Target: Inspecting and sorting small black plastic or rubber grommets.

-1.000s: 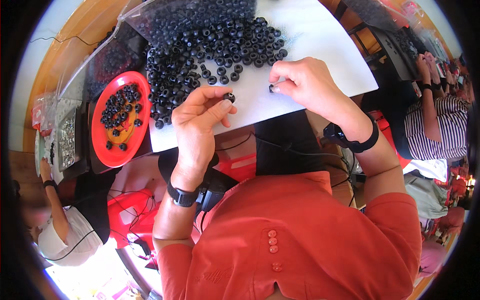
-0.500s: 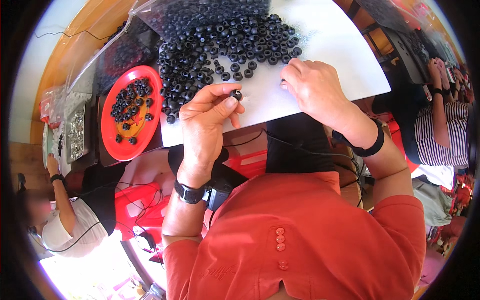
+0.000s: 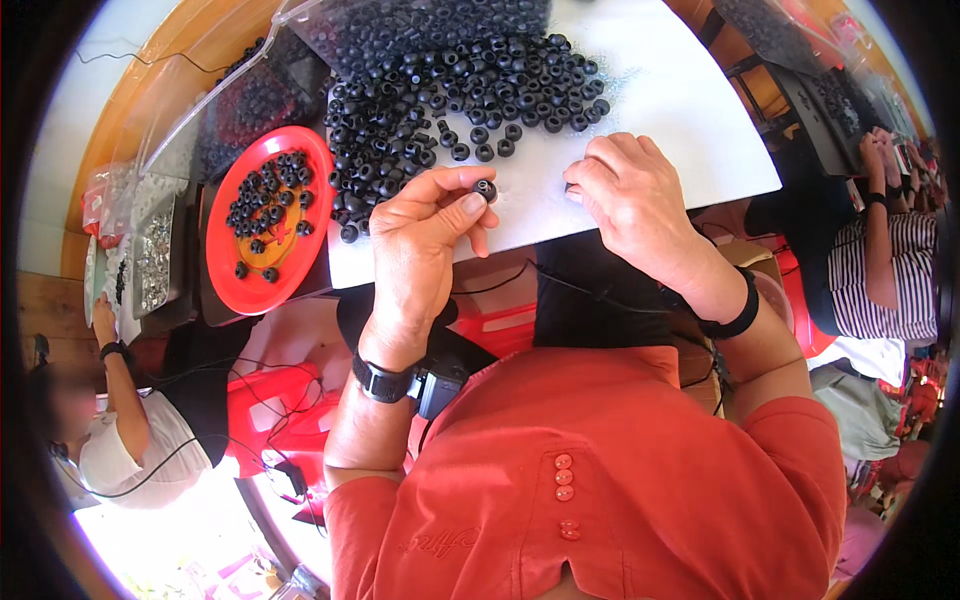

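Observation:
Between the thumb and forefinger of my left hand (image 3: pixel 415 240) sits a round black bead (image 3: pixel 486 190), its holed end turned up and to the right. Across from it, my right hand (image 3: pixel 640 205) pinches a small dark piece at its fingertips, mostly hidden by the fingers. The hands are apart, both over the near part of a white board (image 3: pixel 690 130). Beyond them a large heap of black beads (image 3: pixel 480 90) with holes covers the board's far left part. A few beads lie loose at the heap's near edge.
Left of the board is a red oval plate (image 3: pixel 225 285) with several black pieces on it. Farther left stands a tray of small shiny parts (image 3: pixel 155 260). A clear plastic bag (image 3: pixel 250 120) lies behind the plate. Other people work at both sides. Cables hang below the table edge.
My right hand has come slightly nearer to me, with its fingers still pinched. The left hand keeps its hold on the bead, which is turned a little.

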Action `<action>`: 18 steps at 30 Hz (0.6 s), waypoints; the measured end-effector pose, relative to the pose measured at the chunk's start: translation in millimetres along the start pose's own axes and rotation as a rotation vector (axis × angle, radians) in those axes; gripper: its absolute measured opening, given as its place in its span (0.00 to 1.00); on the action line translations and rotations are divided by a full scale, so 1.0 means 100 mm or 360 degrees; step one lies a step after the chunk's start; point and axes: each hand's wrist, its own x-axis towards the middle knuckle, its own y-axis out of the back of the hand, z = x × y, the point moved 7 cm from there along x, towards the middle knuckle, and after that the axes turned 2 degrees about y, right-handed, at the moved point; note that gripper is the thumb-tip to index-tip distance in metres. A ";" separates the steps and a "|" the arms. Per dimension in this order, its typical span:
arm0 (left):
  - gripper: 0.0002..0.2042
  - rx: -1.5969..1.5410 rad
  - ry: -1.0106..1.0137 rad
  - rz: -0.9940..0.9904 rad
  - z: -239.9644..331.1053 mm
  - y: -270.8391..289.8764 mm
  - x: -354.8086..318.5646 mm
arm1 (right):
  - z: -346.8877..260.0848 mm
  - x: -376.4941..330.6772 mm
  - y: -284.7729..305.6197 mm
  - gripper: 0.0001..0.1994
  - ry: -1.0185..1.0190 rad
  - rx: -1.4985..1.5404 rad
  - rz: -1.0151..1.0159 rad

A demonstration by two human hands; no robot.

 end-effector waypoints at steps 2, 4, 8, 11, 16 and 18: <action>0.11 0.0000 0.0006 0.0002 0.00 -0.02 0.00 | 0.03 0.00 0.00 0.06 -0.0038 0.0092 0.0035; 0.10 -0.0004 -0.0046 0.0050 0.01 -0.02 -0.01 | 0.04 0.00 0.00 0.07 -0.0066 0.0103 0.0054; 0.09 0.0044 -0.0055 0.0051 0.02 -0.03 -0.01 | 0.01 0.01 0.01 0.07 -0.0101 0.0155 0.0101; 0.10 0.0136 -0.0017 0.0014 0.00 -0.04 0.00 | -0.03 0.06 0.05 0.07 -0.0135 0.0354 0.0210; 0.09 0.0111 0.0001 0.0092 0.00 -0.04 0.00 | -0.05 0.26 0.02 0.07 -0.0246 0.0982 0.0428; 0.09 0.0117 0.0022 0.0110 0.00 -0.05 0.00 | -0.09 0.34 0.00 0.07 -0.0237 0.1080 0.0502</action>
